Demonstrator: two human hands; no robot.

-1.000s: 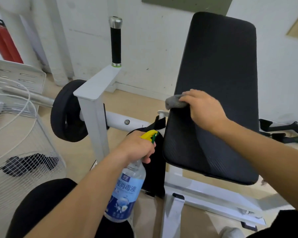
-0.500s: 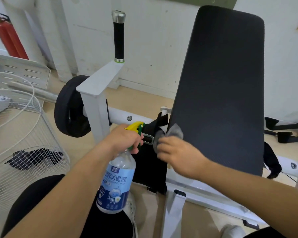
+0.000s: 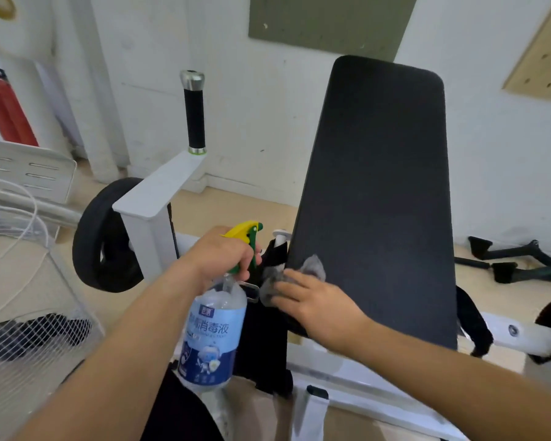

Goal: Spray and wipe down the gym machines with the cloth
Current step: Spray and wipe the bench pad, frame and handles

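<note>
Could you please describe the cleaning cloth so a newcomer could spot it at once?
Find the large black padded backrest of the white gym machine and follow its left edge down. Near the bottom, the right hand presses a small crumpled grey cloth against it, the only pale, soft thing on the black pad.

Matt textured pad under my right hand; clear glossy plastic bottle in my left; soft grey cloth.
</note>
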